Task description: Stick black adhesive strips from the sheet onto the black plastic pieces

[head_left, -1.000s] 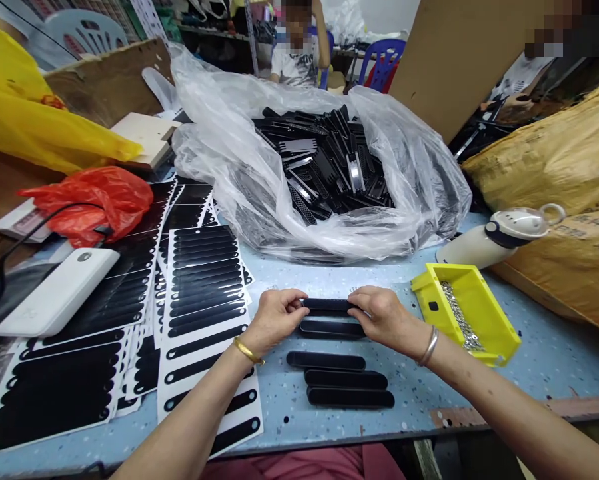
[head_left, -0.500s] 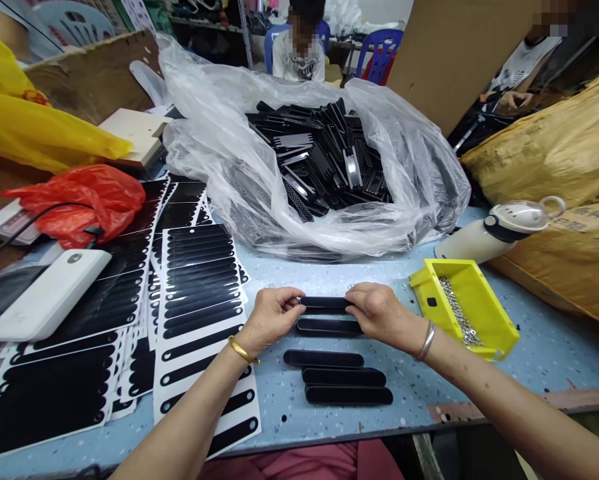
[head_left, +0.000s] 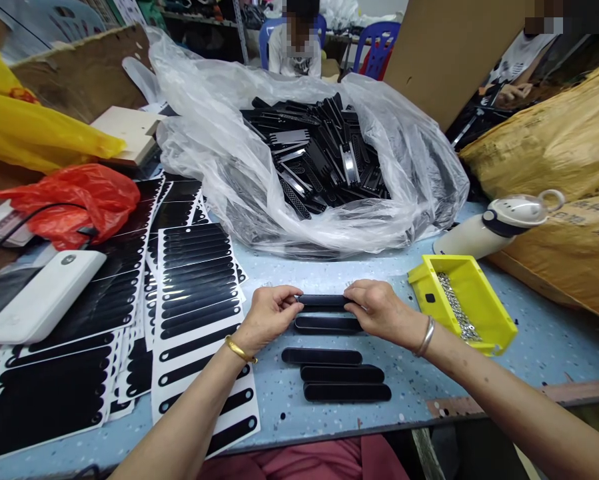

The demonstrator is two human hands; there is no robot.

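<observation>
Left hand (head_left: 268,313) and right hand (head_left: 383,311) still pinch a black round-ended bar (head_left: 323,303) by its ends; work on it seems ongoing

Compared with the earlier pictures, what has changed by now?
The person opposite has lowered a raised arm; the scene sits slightly further left in view. Nothing was visibly grasped or released: left hand and right hand still hold the same round-ended black bar; the four nearer bars lie as before.
</observation>
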